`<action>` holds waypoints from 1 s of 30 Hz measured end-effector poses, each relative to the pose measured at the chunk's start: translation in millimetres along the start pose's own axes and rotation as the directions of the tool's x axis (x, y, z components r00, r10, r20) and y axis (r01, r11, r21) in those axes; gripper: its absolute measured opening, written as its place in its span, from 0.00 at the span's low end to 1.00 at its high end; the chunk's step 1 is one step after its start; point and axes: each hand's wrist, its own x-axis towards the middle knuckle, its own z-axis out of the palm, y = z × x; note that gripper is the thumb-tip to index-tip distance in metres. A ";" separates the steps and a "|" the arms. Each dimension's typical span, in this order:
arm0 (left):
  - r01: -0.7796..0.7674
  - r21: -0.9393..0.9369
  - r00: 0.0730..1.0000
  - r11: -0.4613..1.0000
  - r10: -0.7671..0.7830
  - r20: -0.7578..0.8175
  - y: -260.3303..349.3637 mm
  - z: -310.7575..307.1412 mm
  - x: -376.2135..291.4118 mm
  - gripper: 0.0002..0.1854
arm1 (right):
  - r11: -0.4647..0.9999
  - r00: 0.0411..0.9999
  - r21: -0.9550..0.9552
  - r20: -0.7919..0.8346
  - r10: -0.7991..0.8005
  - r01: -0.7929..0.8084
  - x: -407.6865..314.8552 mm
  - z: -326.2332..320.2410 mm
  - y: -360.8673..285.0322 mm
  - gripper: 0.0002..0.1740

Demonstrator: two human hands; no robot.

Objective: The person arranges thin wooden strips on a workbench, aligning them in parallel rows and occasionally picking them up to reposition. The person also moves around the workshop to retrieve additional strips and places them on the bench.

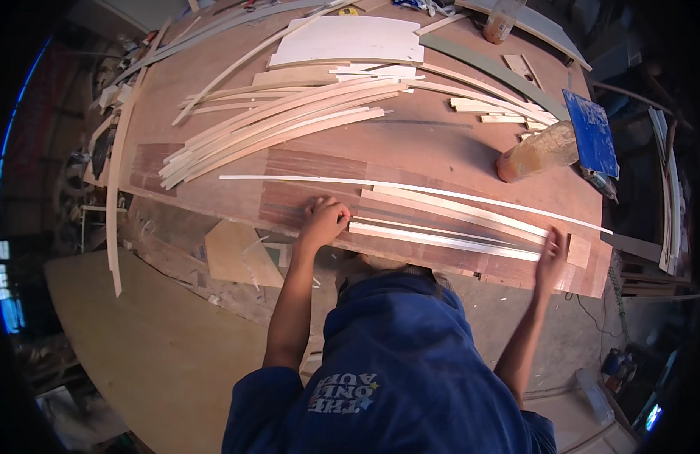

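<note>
My left hand point(326, 220) is at the near edge of the wooden workbench, fingers curled by the left end of a wood strip with a white face point(441, 239). Whether its fingertips pinch a strip is unclear. Slightly blurred, my right hand point(550, 255) lies over the right end of that strip and beside the end of a bare pale wood strip point(458, 211); its grip cannot be made out. Between these two strips runs a thinner strip point(424, 227). A long, narrow white edging strip point(327, 180) lies just beyond them, apart from both hands.
Several curved wood strips point(270, 133) are stacked on the workbench point(435, 150) at left. Behind them is a white panel point(350, 40). A plastic bottle point(537, 152) lies by a blue plate point(592, 133) at right. A long strip point(120, 170) overhangs the bench's left edge.
</note>
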 end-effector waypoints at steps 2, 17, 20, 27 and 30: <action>0.004 0.016 1.000 1.000 -0.005 0.028 -2.1 0.6 1.9 0.07 | 0.963 0.911 0.261 0.375 -0.168 0.070 -38.5 64.6 -74.7 0.19; -0.057 -0.017 0.997 0.998 0.058 0.053 -13.7 7.8 3.6 0.12 | 0.907 0.688 0.001 0.651 -0.320 0.421 -148.1 271.8 -234.1 0.12; -0.070 -0.012 0.997 0.997 0.071 0.019 -14.4 10.4 4.4 0.11 | 0.925 0.718 0.022 0.624 -0.309 0.379 -149.1 274.4 -235.4 0.11; -0.104 -0.031 0.994 0.994 0.103 -0.043 -20.5 15.5 5.8 0.10 | 0.971 0.709 -0.034 0.690 -0.148 0.236 -149.6 278.9 -233.7 0.09; -0.096 -0.020 0.992 0.995 0.094 -0.081 -22.5 18.1 5.8 0.09 | 0.949 0.752 -0.022 0.616 -0.235 0.315 -150.8 283.4 -229.8 0.09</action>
